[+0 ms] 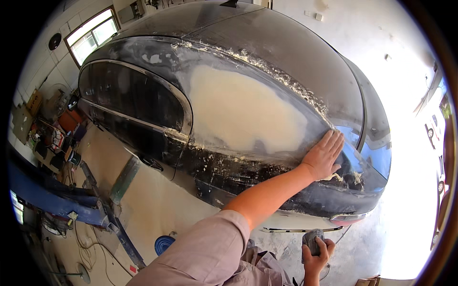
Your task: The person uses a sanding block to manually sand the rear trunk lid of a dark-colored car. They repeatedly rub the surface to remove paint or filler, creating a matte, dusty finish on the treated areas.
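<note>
My left hand [325,155] lies flat on the rear quarter of a dark car [281,47], fingers stretched out and close together. It rests just right of a large smoothed patch of pale yellow body filler [243,107], which is ringed by dull grey scuffed paint. Crumbly filler dust clings along the roof edge and below the patch. Lower down, away from the car body, my right hand [317,257] grips a dark grey, palm-sized sander [312,242]. The sander's underside is hidden.
A blue lift post and arm [57,195] stand at the left, with cables [98,243] across the floor. A round blue object [164,244] lies near my left sleeve. Tools and boxes [52,138] crowd the left wall. Bright daylight enters from the right.
</note>
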`<state>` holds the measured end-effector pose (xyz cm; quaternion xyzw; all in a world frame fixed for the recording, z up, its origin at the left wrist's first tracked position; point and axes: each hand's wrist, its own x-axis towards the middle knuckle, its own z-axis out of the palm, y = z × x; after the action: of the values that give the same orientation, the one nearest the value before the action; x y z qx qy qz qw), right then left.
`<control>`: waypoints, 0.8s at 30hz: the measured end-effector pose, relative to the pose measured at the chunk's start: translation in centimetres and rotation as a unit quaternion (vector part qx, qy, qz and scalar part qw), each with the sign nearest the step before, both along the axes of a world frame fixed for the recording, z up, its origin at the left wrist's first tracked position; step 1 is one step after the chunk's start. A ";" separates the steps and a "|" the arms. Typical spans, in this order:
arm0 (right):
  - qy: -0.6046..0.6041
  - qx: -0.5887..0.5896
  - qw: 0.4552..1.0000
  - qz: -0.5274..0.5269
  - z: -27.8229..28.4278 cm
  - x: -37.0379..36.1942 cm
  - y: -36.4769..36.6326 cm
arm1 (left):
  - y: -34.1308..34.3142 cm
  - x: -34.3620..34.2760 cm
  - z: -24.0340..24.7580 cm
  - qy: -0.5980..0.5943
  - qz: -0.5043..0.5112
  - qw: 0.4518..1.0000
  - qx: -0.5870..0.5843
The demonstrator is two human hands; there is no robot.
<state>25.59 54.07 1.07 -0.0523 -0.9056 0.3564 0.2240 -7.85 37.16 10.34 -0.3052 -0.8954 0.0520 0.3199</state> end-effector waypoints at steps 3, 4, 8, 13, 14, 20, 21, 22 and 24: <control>0.009 0.021 0.999 0.040 1.4 -1.0 -1.9 | -0.9 -0.7 -0.3 -0.013 -0.043 0.999 0.002; 0.013 0.015 0.999 0.049 1.3 -1.5 -2.6 | -2.2 -1.4 -0.2 -0.013 -0.057 0.998 0.010; 0.022 0.014 0.999 0.027 0.8 -1.4 -2.5 | -13.3 -3.7 5.5 0.013 0.034 0.999 0.040; 0.031 -0.002 0.999 0.009 0.3 -1.4 -4.3 | -31.3 -6.7 11.0 0.078 0.190 0.970 0.127; 0.029 -0.009 0.999 0.010 0.2 -1.4 -5.0 | -35.2 -6.9 11.6 0.098 0.217 0.962 0.135; 0.017 -0.010 1.000 0.006 1.6 -1.4 -9.0 | -45.8 -9.8 14.3 0.161 0.268 0.929 0.199; 0.017 -0.013 1.000 0.003 1.8 -1.5 -9.9 | -46.1 -9.8 14.2 0.172 0.270 0.926 0.200; 0.011 -0.025 1.000 0.001 1.8 -1.6 -10.8 | -46.1 -9.4 13.4 0.177 0.250 0.932 0.194; 0.004 -0.040 0.999 -0.019 1.9 -2.0 -11.9 | -41.8 -7.3 11.1 0.186 0.192 0.943 0.196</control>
<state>23.59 42.15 2.96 -0.0765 -0.8886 0.3880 0.2322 -15.18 -4.67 21.49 -0.0438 -0.8540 -0.0084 0.5184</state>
